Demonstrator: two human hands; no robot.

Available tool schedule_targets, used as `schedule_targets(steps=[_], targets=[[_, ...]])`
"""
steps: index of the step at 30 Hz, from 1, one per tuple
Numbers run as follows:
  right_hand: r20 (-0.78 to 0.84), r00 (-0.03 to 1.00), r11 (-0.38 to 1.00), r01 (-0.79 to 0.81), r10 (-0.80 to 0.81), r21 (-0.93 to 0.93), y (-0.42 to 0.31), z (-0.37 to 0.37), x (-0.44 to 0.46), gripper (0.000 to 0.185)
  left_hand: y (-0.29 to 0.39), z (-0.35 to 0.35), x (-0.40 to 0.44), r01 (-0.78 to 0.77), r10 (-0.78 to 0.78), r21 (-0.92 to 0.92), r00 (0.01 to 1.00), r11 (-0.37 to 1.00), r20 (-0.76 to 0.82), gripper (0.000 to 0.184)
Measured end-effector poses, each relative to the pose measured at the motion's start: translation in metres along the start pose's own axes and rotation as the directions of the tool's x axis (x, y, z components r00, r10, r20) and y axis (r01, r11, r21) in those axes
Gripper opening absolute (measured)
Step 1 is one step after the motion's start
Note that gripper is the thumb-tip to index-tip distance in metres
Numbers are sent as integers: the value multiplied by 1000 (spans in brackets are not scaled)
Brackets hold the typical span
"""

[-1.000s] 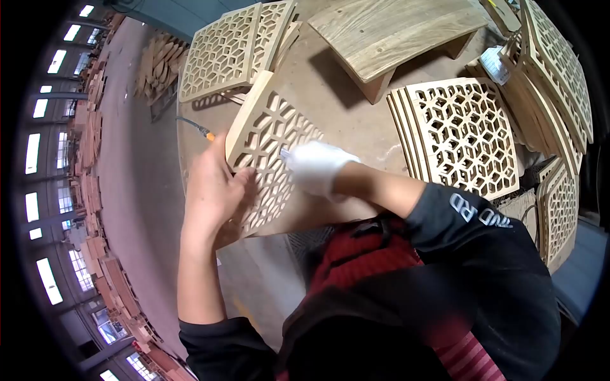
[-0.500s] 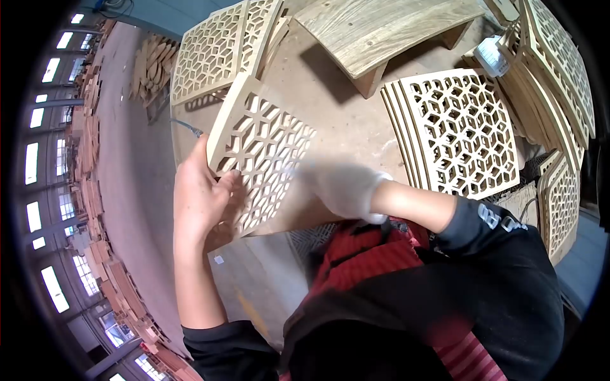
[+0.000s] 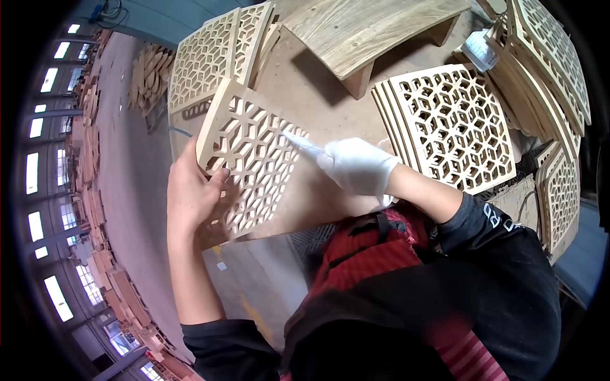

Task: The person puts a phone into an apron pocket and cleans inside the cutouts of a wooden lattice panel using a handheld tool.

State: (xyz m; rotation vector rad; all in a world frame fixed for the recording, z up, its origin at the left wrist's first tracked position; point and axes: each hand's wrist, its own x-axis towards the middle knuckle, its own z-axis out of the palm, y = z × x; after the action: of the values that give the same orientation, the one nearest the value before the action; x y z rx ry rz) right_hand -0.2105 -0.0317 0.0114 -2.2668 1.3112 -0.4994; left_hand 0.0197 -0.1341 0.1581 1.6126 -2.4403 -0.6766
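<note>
My bare left hand (image 3: 194, 190) is closed on the left edge of a pale wooden lattice panel (image 3: 244, 152), its thumb on the cut-out face. The panel stands tilted above the worktable. My right hand (image 3: 361, 166), in a white glove, is closed around a thin, pale, pointed tool (image 3: 304, 143). The tool's tip is at the panel's right side, among the cut-outs. Blur hides its exact kind and whether the tip touches the wood.
Right of my gloved hand lies a stack of lattice panels (image 3: 454, 127). More panels (image 3: 203, 60) lie at the back left, and others (image 3: 553, 57) lean at the right. A low wooden stand (image 3: 375, 32) is at the back of the worktable (image 3: 337, 120). Wood pieces (image 3: 151, 73) are piled beyond.
My right hand, smeared by motion before, now shows more sharply, with the pale tool visible at the panel. The panel and my left hand sit slightly farther left in view.
</note>
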Motion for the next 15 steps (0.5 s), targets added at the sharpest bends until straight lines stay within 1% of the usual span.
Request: schedule_targets(steps=[1, 2, 3, 4, 5, 6, 9, 12, 15], targets=[[-9, 1000, 1000, -6, 6, -6, -1, 0, 1, 15, 1, -1, 1, 7, -7, 3, 1000, 1000, 5, 44], [-20, 1000, 1000, -12, 12, -12, -2, 1, 2, 16, -1, 0, 2, 53, -53, -8, 999, 999, 14, 43], [-30, 999, 1000, -20, 20, -18, -3, 1, 3, 18, -1, 1, 1, 51, -51, -15, 999, 999, 15, 43], [21, 983, 978, -183, 182, 96, -11, -10, 6, 17, 0, 0, 1, 49, -49, -23, 999, 999, 16, 43], [89, 939, 918, -342, 331, 199, -23, -31, 11, 16, 0, 0, 1, 48, -48, -30, 999, 998, 16, 42], [173, 870, 822, -492, 461, 286, -29, -42, 13, 16, 1, 0, 1, 40, -40, -16, 999, 999, 16, 42], [133, 880, 875, -471, 457, 114, -20, -29, 15, 35, 0, -1, 2, 32, -32, 14, 999, 999, 5, 43], [24, 899, 897, -437, 437, 58, -16, -25, 13, 36, -2, -1, 3, 37, -37, 24, 999, 999, -10, 44], [55, 896, 896, -442, 440, 34, -18, -36, 23, 17, 0, 0, 1, 22, -22, 23, 1000, 999, -13, 45]])
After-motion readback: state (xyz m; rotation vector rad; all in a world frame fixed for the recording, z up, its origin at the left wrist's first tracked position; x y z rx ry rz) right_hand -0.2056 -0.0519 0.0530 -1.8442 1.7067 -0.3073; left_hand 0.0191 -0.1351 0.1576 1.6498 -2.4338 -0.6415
